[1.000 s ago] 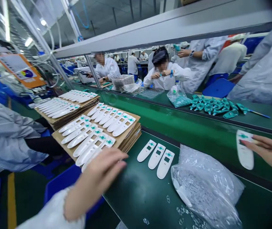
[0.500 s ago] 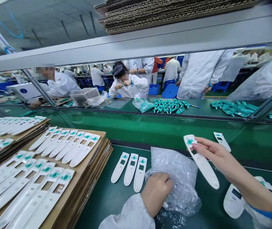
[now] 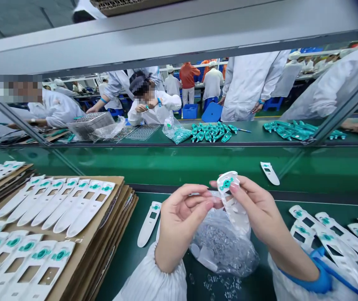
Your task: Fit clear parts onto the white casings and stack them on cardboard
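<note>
My right hand (image 3: 257,200) grips a white plastic casing (image 3: 237,213) near its top end, its inner side with moulded ribs turned toward me and a green insert (image 3: 227,184) at the top. My left hand (image 3: 185,213) is just left of the casing, thumb and fingers drawn together; whatever lies between the fingertips is too small to make out. Below both hands a clear plastic bag (image 3: 226,246) full of small transparent parts lies on the green work surface. Several loose transparent parts (image 3: 226,286) are scattered in front of it.
Stacked cardboard sheets (image 3: 103,221) at left carry rows of white casings (image 3: 91,207). More casings (image 3: 332,234) lie at right, and a single casing (image 3: 269,173) sits farther back. Green parts (image 3: 213,131) lie on the far bench beneath a metal beam (image 3: 166,37); co-workers sit and stand beyond.
My left hand has come out of the bag and up beside the casing. My right hand has brought the casing inward and turned its inner side toward me. The view has shifted right.
</note>
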Demonstrator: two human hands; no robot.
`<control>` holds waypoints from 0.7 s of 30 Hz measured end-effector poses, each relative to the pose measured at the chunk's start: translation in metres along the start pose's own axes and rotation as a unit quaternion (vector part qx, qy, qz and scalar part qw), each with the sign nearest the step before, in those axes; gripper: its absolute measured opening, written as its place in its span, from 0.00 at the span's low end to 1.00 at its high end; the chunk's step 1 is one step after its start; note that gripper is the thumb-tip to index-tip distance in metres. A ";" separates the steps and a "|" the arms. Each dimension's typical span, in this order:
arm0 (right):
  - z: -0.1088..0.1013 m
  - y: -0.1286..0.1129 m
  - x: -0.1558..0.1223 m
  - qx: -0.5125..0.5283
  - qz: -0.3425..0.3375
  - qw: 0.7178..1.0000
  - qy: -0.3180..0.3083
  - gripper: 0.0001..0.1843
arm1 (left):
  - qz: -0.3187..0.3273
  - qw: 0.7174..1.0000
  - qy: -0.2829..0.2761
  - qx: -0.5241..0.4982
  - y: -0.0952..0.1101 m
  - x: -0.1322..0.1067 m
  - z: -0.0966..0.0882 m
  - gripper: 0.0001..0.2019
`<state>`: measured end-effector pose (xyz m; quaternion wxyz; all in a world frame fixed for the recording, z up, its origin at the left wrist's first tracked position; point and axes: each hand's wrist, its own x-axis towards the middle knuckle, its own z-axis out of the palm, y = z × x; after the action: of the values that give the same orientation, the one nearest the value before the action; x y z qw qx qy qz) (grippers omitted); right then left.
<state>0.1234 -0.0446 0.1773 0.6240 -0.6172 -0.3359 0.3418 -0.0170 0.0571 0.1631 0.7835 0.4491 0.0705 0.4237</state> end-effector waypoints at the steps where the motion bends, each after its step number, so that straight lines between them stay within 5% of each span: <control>1: 0.004 0.002 -0.003 -0.006 0.002 1.000 0.010 0.21 | 0.006 1.000 0.001 0.007 0.000 0.000 -0.001 0.12; 7: 0.013 0.010 -0.015 -0.081 0.002 0.995 0.061 0.25 | 0.026 0.990 -0.001 0.136 -0.002 0.003 -0.011 0.09; 14: 0.014 0.012 -0.016 -0.149 -0.058 0.986 0.049 0.22 | 0.116 0.960 -0.027 0.252 0.000 0.006 -0.018 0.11; 17: 0.015 0.012 -0.015 -0.197 -0.095 0.974 0.061 0.20 | 0.190 0.903 -0.040 0.383 0.002 0.005 -0.023 0.14; 21: 0.020 0.019 -0.015 -0.300 -0.155 0.939 0.062 0.20 | 0.330 0.736 -0.052 0.589 -0.002 0.003 -0.025 0.16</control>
<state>0.0983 -0.0470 0.1589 0.4741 -0.7364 -0.4750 0.0856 -0.0262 0.0751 0.1474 0.1762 0.8371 0.1126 0.5055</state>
